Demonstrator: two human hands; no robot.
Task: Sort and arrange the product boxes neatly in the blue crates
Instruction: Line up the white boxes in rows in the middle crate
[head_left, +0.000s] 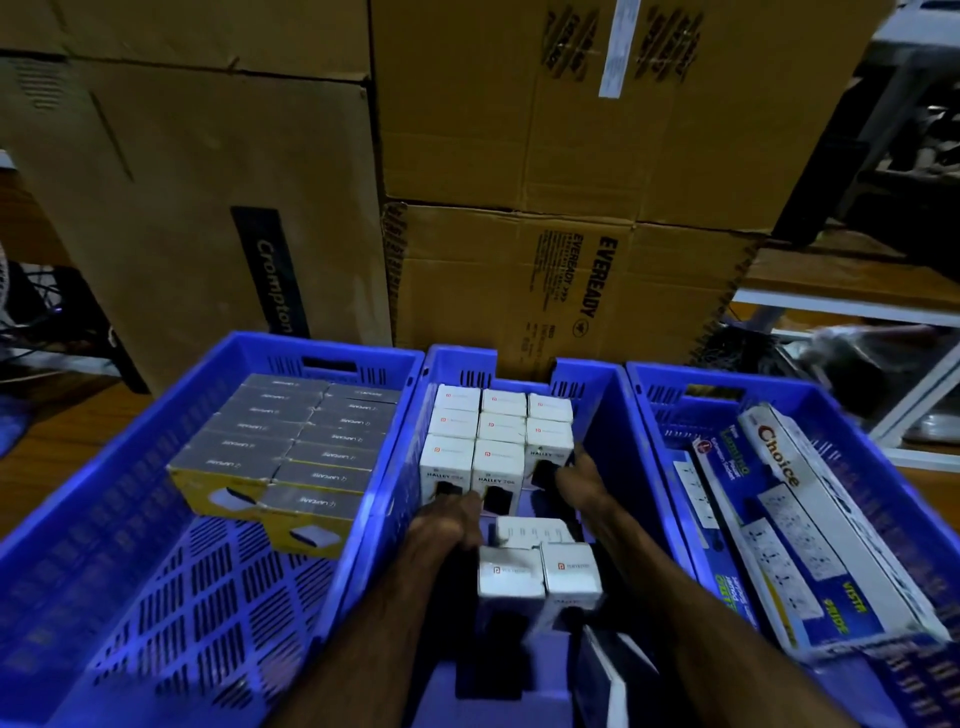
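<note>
Three blue crates stand side by side. In the middle crate (608, 415), white "Halley 706" boxes (498, 431) stand upright in rows of three against the far wall. My left hand (447, 525) touches the lower front of the nearest row with its fingertips. My right hand (579, 475) presses against the right-hand box of that block (549, 447). Just behind my hands, two more white boxes (537, 579) stand loose, and a third (530, 531) lies flat. Both forearms reach into the crate.
The left crate (156, 597) holds a neat stack of grey-topped yellow boxes (291, 447) at its far end. The right crate (675, 395) holds long "Choice" power-strip boxes (810, 525) lying at an angle. Large cardboard cartons (519, 182) stand right behind the crates.
</note>
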